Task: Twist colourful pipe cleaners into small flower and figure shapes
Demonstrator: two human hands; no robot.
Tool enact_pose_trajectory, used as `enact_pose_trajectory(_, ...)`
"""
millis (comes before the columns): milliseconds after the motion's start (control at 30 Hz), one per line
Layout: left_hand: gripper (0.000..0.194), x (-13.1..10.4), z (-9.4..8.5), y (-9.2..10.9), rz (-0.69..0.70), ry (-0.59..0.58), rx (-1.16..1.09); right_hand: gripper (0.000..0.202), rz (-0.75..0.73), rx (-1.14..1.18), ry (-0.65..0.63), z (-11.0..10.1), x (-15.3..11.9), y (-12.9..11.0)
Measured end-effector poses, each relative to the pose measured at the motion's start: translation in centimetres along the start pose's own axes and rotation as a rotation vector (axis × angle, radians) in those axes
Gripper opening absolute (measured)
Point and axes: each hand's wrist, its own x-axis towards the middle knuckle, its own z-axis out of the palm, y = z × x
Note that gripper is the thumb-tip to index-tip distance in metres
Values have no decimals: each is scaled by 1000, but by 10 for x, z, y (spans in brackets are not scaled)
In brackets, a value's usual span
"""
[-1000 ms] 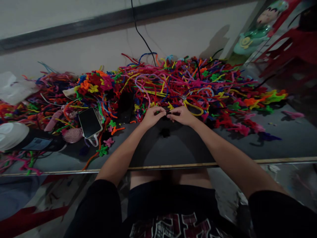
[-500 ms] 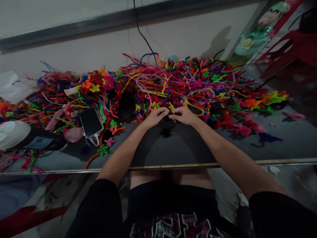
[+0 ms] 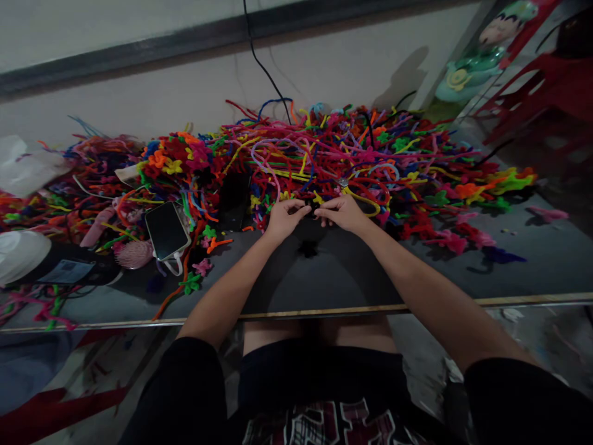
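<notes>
On the grey desk (image 3: 546,269), one black flower (image 3: 308,248) lies apparently finished; beyond it, my left hand (image 3: 283,219) and right hand (image 3: 343,214) pinch a dark piece (image 3: 312,212) (likely unfinished).

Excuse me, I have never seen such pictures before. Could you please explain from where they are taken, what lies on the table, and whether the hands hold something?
Of course. There is no machine here: a person works with two bare hands. One camera, worn on the head, takes every picture, looking forward and down.

The left hand and right hand are close together over the dark table, fingertips nearly meeting. Anything between them is too small and dark to make out. Just below, on the tabletop, lies a black flower-shaped piece.

Behind the hands is a large heap of colourful fuzzy strips. To the left are a phone, a pink bristly brush and a dark container with a white top.
</notes>
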Motion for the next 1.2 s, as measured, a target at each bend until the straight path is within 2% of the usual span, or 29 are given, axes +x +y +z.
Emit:
enact_pose_trajectory(100, 17, -2, 8, -2, -45, 46, -45, 24, -64, -61, 116, 3, -3, -1)
enact_pose_trajectory(300, 19, -3, 14, -7, -31, 16, -59, 27, -162, -177, 257, 7, -10, -2)
enact_pose_trajectory(367, 24, -1, 9, -7, -57, -56, -72, 27, -142, -162, 240, 7, -10, -2)
enact_pose_trajectory(500, 32, 1, -6, -3, -77, -252, -117, 30, -65, -91, 127, 7, -11, -6)
enact_pose_trajectory(600, 35, 1, -12, -1, -50, -311, -138, 34, -43, -39, 28, 7, -11, -8)
enact_pose_trajectory(667, 37, 0, -10, -1, -48, -277, -167, 35, -25, 25, 5, 7, -9, -7)
enact_pose_trajectory(867, 38, -3, 7, -3, -132, -57, -324, 34, -11, 148, 93, 12, -4, -1)
enact_pose_trajectory(1033, 27, -4, 13, -1, -169, 58, -279, 31, -14, 84, 181, 16, -7, -3)
enact_pose_trajectory(1200, 19, -4, 17, -5, -124, 136, -197, 29, -52, -16, 246, 19, -8, -2)
